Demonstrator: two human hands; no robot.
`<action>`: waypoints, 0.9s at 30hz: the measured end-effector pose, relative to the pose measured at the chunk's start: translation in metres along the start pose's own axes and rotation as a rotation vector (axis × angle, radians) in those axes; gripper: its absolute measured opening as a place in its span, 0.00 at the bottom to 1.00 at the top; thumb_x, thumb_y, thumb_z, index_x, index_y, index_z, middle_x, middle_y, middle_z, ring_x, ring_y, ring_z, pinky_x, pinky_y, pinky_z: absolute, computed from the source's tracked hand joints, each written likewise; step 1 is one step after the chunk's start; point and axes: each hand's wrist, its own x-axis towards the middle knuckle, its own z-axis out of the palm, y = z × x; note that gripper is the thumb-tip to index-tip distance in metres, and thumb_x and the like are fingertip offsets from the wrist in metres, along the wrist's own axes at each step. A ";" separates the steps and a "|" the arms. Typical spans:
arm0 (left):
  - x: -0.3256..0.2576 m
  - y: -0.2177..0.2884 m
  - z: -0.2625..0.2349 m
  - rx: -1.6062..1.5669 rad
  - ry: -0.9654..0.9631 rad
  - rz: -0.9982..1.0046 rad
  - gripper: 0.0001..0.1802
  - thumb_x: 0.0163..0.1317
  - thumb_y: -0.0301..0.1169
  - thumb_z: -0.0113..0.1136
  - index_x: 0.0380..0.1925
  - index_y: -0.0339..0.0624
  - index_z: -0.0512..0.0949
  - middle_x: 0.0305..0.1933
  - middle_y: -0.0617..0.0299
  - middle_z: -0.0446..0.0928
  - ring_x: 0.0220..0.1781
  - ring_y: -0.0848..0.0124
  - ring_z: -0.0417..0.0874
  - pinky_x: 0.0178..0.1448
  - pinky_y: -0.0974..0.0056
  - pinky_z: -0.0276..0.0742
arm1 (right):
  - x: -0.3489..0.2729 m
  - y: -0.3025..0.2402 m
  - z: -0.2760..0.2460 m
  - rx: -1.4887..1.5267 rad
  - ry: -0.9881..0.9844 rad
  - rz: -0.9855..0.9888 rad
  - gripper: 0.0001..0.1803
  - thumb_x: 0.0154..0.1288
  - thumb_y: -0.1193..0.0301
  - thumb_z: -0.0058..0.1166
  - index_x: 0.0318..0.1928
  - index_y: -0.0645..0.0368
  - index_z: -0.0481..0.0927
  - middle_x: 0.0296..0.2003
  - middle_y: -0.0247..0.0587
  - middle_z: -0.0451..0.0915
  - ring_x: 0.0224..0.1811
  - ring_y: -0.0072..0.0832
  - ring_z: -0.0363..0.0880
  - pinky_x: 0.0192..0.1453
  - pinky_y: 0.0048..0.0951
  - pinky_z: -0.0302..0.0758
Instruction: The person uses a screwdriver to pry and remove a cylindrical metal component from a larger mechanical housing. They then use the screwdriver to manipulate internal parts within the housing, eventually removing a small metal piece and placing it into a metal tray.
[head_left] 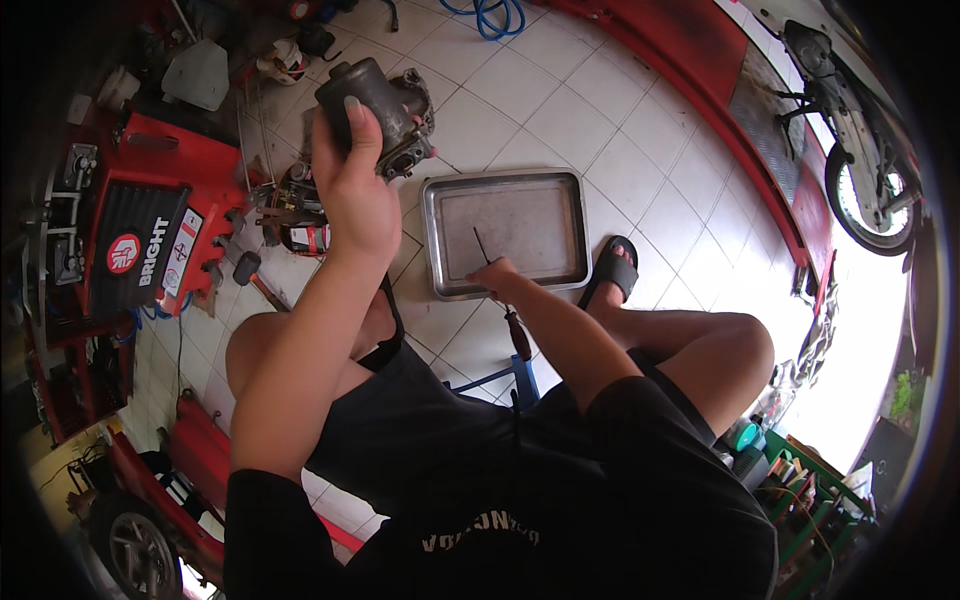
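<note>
Raised at the upper left, my left hand (362, 200) is closed round a grey metal carburetor (370, 105) with a rounded, cylindrical top. Its thumb lies on the near side; the other fingers are mostly hidden behind the part. Lower and to the right, my right hand (496, 278) grips a screwdriver (518, 336) by its shaft. The dark reddish handle hangs below that hand, toward me, and the thin tip points away over the metal tray (433, 215). This shallow rectangular tray lies on the floor between my feet.
A red tool stand (160, 165) is on the left, with a hammer (255, 280) and loose parts beside it. A red raised platform (690, 80) runs along the right, near a motorcycle wheel (850, 205). Blue hose (488, 18) lies at the far side. A green rack (800, 500) stands lower right.
</note>
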 end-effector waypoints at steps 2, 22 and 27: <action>0.003 0.005 -0.008 0.016 0.068 -0.043 0.24 0.79 0.50 0.52 0.58 0.40 0.71 0.47 0.54 0.80 0.50 0.59 0.84 0.50 0.52 0.83 | 0.012 0.016 0.034 0.042 0.091 0.070 0.22 0.55 0.65 0.79 0.42 0.68 0.84 0.28 0.39 0.79 0.23 0.24 0.74 0.22 0.34 0.71; -0.001 0.013 -0.037 -0.376 0.059 -0.401 0.28 0.78 0.54 0.49 0.61 0.41 0.71 0.49 0.51 0.80 0.53 0.53 0.84 0.58 0.44 0.80 | -0.112 -0.138 -0.112 0.376 -0.571 -0.098 0.11 0.72 0.63 0.66 0.39 0.52 0.77 0.24 0.26 0.66 0.20 0.17 0.58 0.24 0.27 0.60; -0.006 0.006 -0.025 -0.611 -0.104 -0.545 0.27 0.80 0.49 0.48 0.64 0.38 0.70 0.55 0.48 0.78 0.62 0.47 0.80 0.70 0.41 0.74 | -0.197 -0.124 -0.156 0.134 -0.420 -0.154 0.23 0.73 0.56 0.64 0.48 0.67 0.79 0.34 0.40 0.78 0.27 0.35 0.78 0.36 0.42 0.82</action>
